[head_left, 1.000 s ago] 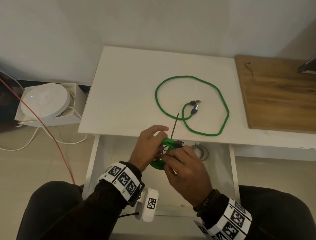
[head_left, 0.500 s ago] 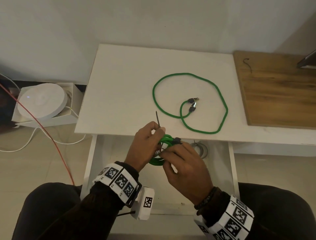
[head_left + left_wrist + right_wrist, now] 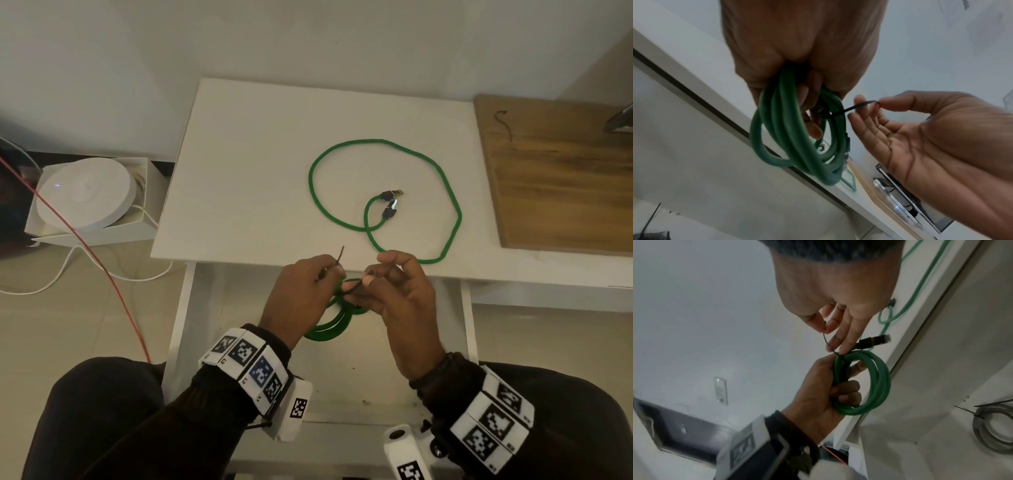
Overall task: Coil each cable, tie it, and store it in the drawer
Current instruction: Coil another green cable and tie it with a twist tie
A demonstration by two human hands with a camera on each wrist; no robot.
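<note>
My left hand [image 3: 337, 274] grips a coiled green cable [image 3: 329, 330] over the open drawer [image 3: 178, 325]. A thin black tie [image 3: 851, 109] is looped round the coil [image 3: 795, 142]. My right hand [image 3: 371, 279] pinches one end of the tie between thumb and forefinger just right of the coil, with its other fingers spread [image 3: 869, 104]. The tie's other end [image 3: 340, 253] sticks up from my left hand's fingers. A second green cable [image 3: 388, 196] lies loose in a wide loop on the white table [image 3: 239, 171].
A grey coiled cable [image 3: 992, 428] with a tie lies in the drawer at the right. A wooden board [image 3: 555, 185] adjoins the table on the right. On the floor at the left are a white round device in a box [image 3: 85, 195], a red wire [image 3: 113, 284] and white cords.
My right hand has come off the coil and drawn the tie's end out to the right. The left hand keeps hold of the coil, and the tie's free end has swung slightly left.
</note>
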